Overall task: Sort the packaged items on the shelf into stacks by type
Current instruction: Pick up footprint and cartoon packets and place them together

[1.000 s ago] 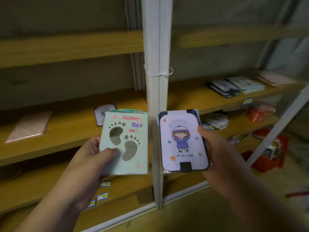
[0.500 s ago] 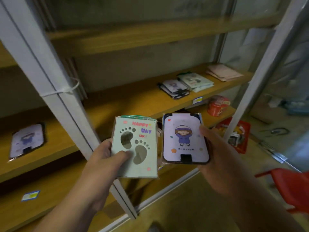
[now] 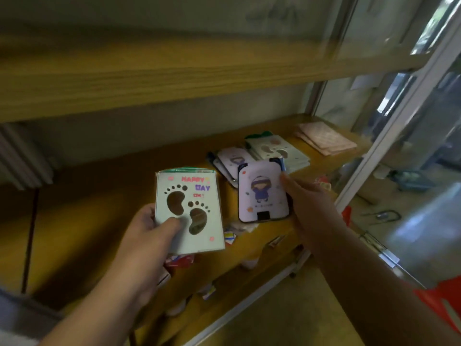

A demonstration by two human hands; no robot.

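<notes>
Two flat packets are held up in front of the wooden shelf, one in each hand. The left hand pinches a pale green card packet, thumb on its glossy face, which has two foot-shaped cut-outs and coloured letters. The right hand grips a lilac rounded-corner packet by its right edge; it shows a little cartoon figure. On the shelf behind lie three stacks: lilac packets, green footprint packets just beside them, and pink ones further right. How many are in each stack I cannot tell through the blur.
</notes>
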